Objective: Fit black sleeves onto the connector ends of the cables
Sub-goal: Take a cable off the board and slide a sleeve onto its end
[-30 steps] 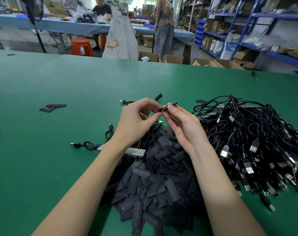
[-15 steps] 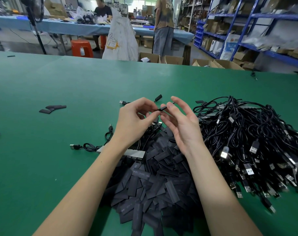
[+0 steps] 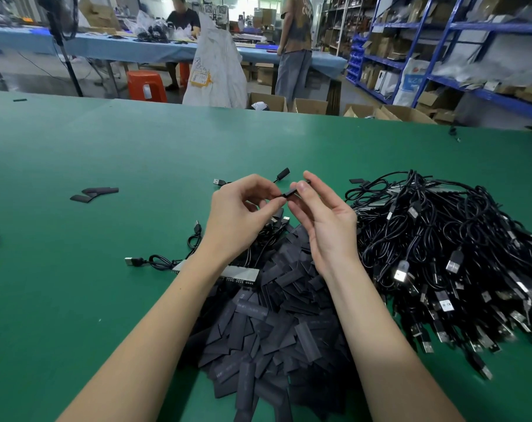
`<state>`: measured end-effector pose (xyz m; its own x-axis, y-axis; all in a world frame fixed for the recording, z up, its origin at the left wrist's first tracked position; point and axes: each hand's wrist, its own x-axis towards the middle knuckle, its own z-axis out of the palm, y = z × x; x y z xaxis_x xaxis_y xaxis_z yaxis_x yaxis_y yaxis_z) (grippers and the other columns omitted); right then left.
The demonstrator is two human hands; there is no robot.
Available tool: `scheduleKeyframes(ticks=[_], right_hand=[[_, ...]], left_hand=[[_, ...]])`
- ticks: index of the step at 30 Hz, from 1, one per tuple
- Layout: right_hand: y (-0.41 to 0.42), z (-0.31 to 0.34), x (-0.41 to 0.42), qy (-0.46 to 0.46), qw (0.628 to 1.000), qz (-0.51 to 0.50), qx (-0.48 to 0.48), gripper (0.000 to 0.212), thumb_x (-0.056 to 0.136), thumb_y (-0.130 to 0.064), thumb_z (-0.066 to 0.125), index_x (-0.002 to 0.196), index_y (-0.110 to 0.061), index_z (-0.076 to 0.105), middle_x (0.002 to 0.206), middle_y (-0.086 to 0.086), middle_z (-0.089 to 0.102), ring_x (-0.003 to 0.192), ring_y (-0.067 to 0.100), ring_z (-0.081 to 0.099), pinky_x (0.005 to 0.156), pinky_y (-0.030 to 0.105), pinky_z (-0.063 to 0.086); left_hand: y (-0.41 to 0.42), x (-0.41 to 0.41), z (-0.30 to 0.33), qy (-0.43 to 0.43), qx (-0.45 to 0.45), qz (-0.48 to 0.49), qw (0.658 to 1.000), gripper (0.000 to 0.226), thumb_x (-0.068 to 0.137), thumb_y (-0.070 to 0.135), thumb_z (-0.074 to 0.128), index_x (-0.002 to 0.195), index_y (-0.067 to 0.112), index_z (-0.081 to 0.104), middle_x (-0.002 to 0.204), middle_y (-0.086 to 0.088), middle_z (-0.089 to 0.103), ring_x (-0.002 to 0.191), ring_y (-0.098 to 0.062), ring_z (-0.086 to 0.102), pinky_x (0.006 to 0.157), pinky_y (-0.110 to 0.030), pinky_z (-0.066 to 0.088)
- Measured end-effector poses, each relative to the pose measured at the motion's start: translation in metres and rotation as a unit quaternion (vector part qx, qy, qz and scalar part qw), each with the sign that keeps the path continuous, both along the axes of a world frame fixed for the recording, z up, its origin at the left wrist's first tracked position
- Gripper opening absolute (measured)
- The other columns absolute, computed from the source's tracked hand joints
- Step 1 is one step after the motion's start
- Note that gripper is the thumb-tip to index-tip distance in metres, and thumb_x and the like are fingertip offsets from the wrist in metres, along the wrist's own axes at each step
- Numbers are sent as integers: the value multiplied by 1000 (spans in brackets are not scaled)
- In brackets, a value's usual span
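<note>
— Hands first: what is each one doing?

— Both are raised over the green table point(image 3: 106, 300). The left hand point(image 3: 240, 220) pinches a thin black cable point(image 3: 278, 196) between thumb and forefinger, the other fingers curled under. The right hand point(image 3: 325, 220) has its palm turned up and its lower fingers loosely spread, while thumb and forefinger pinch the black sleeve point(image 3: 290, 193) at the cable's end.

— Is the sleeve over the connector?

— I cannot tell; the fingertips hide the join. The sleeve sits right between the two hands, touching both.

— Where are the spare sleeves?

— A big pile of flat black sleeves point(image 3: 277, 324) lies under and between the forearms. A few loose sleeves point(image 3: 94, 193) lie well apart to the left.

— And the cables?

— A large tangled heap of black cables point(image 3: 447, 254) lies just right of the sleeve pile, many metal plugs showing along its near edge. One coiled cable point(image 3: 158, 262) lies left of the sleeve pile, its plug pointing left. Another cable end point(image 3: 282, 174), dark-tipped, lies beyond the hands, near a bare plug point(image 3: 218, 181).

— Anything else on the table?

— A pale flat strip point(image 3: 243, 274) peeks out under the left wrist, at the sleeve pile's edge.

— Background?

— A blue table point(image 3: 112, 47), an orange stool point(image 3: 146, 86), a white sack point(image 3: 216, 68) and blue shelving point(image 3: 435, 41); one person sits there, another stands.
</note>
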<state>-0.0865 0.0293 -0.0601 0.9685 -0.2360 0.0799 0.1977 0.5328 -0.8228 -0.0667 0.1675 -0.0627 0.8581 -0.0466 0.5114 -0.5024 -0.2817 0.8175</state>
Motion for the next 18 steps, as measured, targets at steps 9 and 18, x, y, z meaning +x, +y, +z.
scheduleKeyframes(ticks=[9,18], right_hand=[[-2,-1,1,8,1000,-3,7,21,92,-2,69,109,-13,73,93,9,77,83,14,72,74,22,58],[-29,3,6,23,996,9,85,20,98,-2,61,116,-9,65,98,8,77,86,14,74,75,23,58]], left_hand=[[4,-1,2,19,32,-27,999,12,86,18,79,93,21,70,87,11,73,73,-6,63,67,-20,50],[25,2,4,94,158,-127,975,4,95,20,70,96,23,73,90,11,75,89,-5,69,86,-28,54]])
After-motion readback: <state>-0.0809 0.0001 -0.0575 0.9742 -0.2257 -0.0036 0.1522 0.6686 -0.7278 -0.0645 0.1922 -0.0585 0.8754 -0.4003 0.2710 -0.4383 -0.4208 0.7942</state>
